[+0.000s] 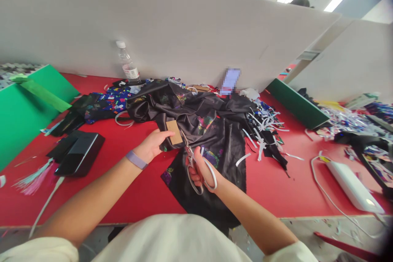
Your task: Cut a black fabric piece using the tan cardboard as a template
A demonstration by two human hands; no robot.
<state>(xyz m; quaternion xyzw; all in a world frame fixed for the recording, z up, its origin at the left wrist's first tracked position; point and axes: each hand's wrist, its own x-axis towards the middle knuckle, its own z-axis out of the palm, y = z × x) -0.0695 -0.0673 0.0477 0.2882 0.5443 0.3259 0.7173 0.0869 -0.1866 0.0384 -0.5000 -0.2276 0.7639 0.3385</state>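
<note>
Currently, left fingers pinching cardboard piece over black fabric; right fingers curled around handles of scissors.

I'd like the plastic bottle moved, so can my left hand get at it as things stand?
Likely yes, after setting down the tan card: the left hand would probably reach over the black fabric, but the bottle's cap and upper part are uncovered.

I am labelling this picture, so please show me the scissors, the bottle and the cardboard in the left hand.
Scissors (190, 154), head view: metal middle, between blades and handles.
Bottle (131, 72), head view: the label.
Cardboard (175, 128), head view: flat upper face.
</note>
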